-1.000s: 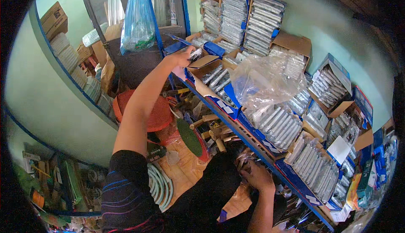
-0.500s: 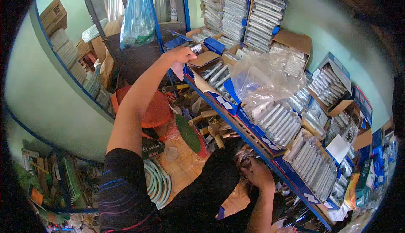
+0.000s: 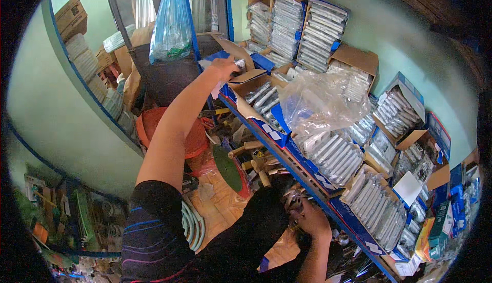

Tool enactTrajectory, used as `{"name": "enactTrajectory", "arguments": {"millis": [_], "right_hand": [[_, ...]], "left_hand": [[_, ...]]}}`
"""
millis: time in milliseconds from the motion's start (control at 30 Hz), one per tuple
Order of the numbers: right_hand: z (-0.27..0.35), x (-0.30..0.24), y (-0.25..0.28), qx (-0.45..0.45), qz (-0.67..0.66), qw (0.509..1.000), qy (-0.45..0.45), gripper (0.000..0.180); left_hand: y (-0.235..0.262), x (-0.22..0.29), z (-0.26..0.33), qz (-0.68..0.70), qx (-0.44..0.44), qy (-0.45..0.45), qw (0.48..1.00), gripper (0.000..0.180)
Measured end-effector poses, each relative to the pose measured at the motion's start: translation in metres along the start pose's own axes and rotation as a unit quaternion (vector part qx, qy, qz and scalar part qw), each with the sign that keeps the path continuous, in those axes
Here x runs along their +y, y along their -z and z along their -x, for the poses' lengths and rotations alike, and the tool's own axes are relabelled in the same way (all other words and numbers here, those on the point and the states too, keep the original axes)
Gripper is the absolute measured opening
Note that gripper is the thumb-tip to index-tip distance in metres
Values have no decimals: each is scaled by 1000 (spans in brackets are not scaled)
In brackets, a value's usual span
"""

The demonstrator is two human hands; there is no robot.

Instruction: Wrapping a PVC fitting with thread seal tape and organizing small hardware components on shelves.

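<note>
My left hand point(image 3: 224, 70) reaches to the far left end of a long shelf. Its fingers are closed on a small shiny packet point(image 3: 239, 65), over a blue-and-brown carton whose cardboard flap point(image 3: 236, 50) stands up. Beside it is an open box point(image 3: 250, 81) of plastic-wrapped silvery pieces. My right hand point(image 3: 310, 220) is low, near my dark-clothed leg and the shelf's front edge. Its fingers are curled round a bunch of dark, glinting things point(image 3: 293, 201), too unclear to name.
Open boxes of wrapped silvery pieces point(image 3: 330, 155) fill the shelf, partly under a crumpled clear plastic bag point(image 3: 323, 101). A blue bag point(image 3: 170, 32) hangs at the back. Below stand a red-orange tub point(image 3: 154, 124), wooden-handled tools point(image 3: 261, 173) and a coiled pale hose point(image 3: 192, 226).
My left hand has shifted slightly right over the carton, where a cardboard flap now stands raised. My right hand stays low with its fingers curled. The whole view has tilted a little.
</note>
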State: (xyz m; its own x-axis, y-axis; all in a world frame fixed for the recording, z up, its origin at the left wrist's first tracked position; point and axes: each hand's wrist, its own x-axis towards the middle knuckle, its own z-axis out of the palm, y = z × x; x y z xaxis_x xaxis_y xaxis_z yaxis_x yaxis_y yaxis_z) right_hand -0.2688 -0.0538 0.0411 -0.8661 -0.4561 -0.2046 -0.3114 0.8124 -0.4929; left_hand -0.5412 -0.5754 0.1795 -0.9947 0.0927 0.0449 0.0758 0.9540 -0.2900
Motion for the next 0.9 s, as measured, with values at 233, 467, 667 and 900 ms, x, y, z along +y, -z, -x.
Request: {"name": "enactTrajectory", "arguments": {"millis": [233, 467, 667, 900], "right_hand": [[4, -12, 10, 14, -15, 1000, 24, 64], [11, -12, 19, -6, -8, 1000, -11, 62], [7, 2, 6, 39, -1, 999, 7, 57], [11, -7, 16, 31, -33, 999, 25, 60]], "left_hand": [[-15, -18, -5, 13, 7, -33, 999, 42], [-19, 1, -7, 16, 31, 76, 997, 32], [-6, -4, -12, -51, 20, -23, 998, 30], [-6, -2, -10, -55, 27, -33, 998, 28]]}}
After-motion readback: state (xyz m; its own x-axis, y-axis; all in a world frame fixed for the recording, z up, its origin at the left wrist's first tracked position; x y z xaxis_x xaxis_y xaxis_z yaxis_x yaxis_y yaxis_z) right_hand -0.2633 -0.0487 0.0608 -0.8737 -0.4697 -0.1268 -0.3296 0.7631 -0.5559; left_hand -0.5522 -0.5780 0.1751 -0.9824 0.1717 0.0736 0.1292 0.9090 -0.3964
